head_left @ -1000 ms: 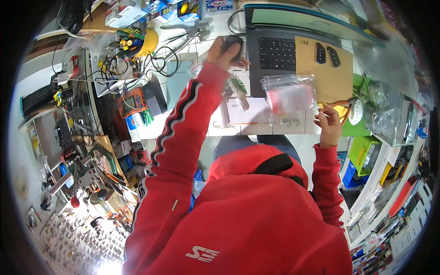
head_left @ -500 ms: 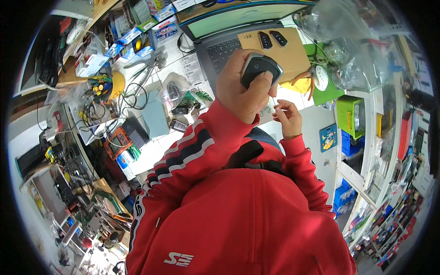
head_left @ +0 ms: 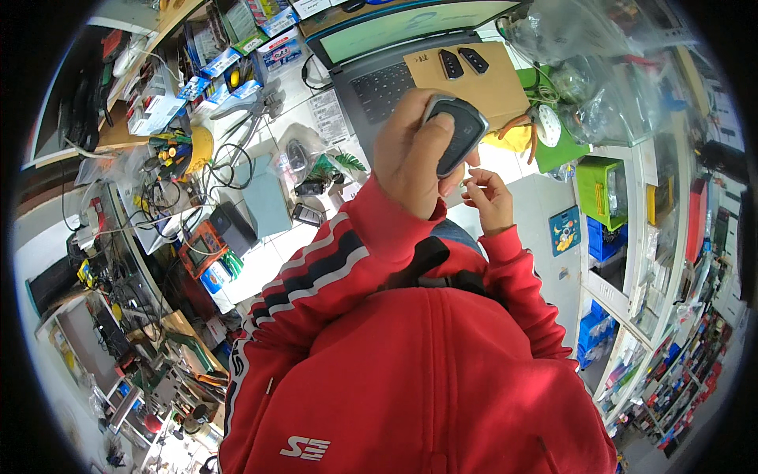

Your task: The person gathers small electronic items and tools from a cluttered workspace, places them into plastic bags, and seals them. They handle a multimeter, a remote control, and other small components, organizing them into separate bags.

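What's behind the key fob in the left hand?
Behind the key fob is a flat brown sheet with two more fobs on its upper part. The left hand and fob cover its lower left corner; anything there is hidden.

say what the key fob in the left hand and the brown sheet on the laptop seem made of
Key fob in the left hand: probably moulded plastic, from its smooth dark face; its shiny silvery edge could be metal or plated plastic. Brown sheet: likely kraft paper or thin card, from its matte, even tan surface.
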`<action>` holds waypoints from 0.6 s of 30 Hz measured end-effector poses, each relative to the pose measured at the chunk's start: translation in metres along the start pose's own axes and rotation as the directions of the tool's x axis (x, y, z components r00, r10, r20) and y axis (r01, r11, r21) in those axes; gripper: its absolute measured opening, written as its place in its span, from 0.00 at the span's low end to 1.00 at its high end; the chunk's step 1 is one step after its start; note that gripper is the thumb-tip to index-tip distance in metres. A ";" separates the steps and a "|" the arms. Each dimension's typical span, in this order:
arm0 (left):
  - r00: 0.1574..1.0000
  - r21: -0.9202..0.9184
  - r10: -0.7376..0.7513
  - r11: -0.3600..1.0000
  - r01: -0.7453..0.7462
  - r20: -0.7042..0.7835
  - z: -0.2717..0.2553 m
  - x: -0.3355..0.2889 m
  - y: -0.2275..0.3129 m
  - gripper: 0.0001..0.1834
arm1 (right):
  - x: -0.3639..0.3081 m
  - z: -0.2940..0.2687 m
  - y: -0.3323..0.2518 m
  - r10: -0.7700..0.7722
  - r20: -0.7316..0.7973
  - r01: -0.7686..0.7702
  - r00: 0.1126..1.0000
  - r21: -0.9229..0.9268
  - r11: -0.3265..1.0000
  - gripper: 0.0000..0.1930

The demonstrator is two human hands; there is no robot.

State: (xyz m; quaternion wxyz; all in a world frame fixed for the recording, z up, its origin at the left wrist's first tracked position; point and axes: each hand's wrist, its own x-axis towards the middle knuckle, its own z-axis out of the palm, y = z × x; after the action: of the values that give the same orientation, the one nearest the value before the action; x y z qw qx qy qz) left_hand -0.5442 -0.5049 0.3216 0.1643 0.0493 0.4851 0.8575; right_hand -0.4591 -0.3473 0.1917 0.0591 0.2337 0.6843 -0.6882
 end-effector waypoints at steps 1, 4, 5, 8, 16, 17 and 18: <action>0.999 -0.046 -0.053 0.997 0.053 0.011 -0.002 0.000 -0.002 0.15 | 0.000 0.001 -0.001 -0.001 0.006 0.001 1.000 -0.010 1.000 0.10; 0.983 -0.251 -0.175 0.951 0.182 0.051 -0.005 0.000 -0.011 0.16 | 0.002 0.004 -0.005 -0.043 0.060 0.040 0.997 0.047 0.998 0.10; 0.976 -0.357 -0.209 0.909 0.214 0.054 -0.005 0.000 -0.015 0.16 | 0.003 0.005 -0.007 -0.043 0.073 0.041 0.996 0.039 0.998 0.10; 0.971 -0.453 -0.216 0.859 0.237 0.100 -0.009 0.000 -0.022 0.20 | 0.004 0.009 -0.014 -0.050 0.118 0.046 0.992 0.038 0.998 0.10; 0.971 -0.195 -0.232 0.951 0.240 0.060 -0.020 -0.006 -0.023 0.22 | 0.003 0.021 -0.052 -0.129 0.177 0.104 0.976 0.143 0.984 0.11; 0.968 -0.205 -0.244 0.946 0.249 0.050 -0.021 -0.005 -0.024 0.21 | 0.003 0.021 -0.059 -0.131 0.167 0.106 0.977 0.152 0.983 0.12; 0.951 -0.222 -0.298 0.924 0.310 0.087 -0.022 -0.005 -0.026 0.22 | 0.003 0.020 -0.066 -0.156 0.171 0.128 0.973 0.163 0.978 0.12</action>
State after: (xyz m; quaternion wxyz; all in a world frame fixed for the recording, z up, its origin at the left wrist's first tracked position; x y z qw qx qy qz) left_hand -0.5387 -0.5119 0.2888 0.3126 -0.0238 0.3786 0.8708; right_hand -0.4929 -0.3619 0.2498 0.0544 0.1236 0.6370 -0.7589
